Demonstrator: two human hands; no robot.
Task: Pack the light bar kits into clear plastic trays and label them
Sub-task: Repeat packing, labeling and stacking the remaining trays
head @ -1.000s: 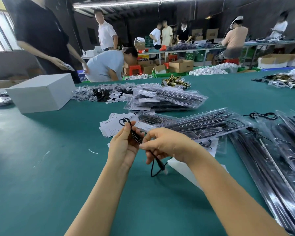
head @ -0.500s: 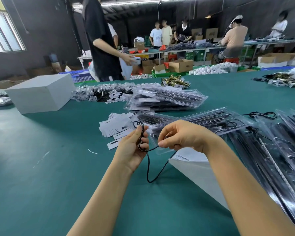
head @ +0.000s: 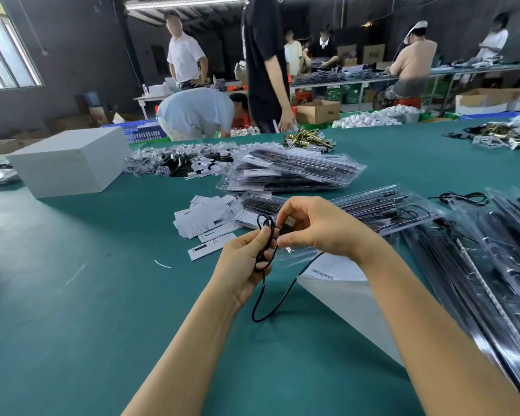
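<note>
Head view: both hands meet at frame centre, above the green worktop [head: 72,340]. Left hand [head: 246,265] pinches a small coil of black cable [head: 263,250] betw. thumb & fingers. Right hand [head: 318,226] pinches the cable's USB plug [head: 287,223] at the fingertips, just beside the coil. The slack hangs in a loop below the left hand, then rises toward the right wrist.

An open clear tray [head: 379,210] w/ light bar parts lies just behind the hands, centre right. Labels [head: 204,219] are scattered to its left; a stack of packed trays [head: 291,172] sits further up the frame. More bagged bars [head: 499,265] lie at right.

Step, as I read it: winding the cable for one kit. Next probably needs the loose loop wound in, then the bundle seated in the tray w/o springing open.
</note>
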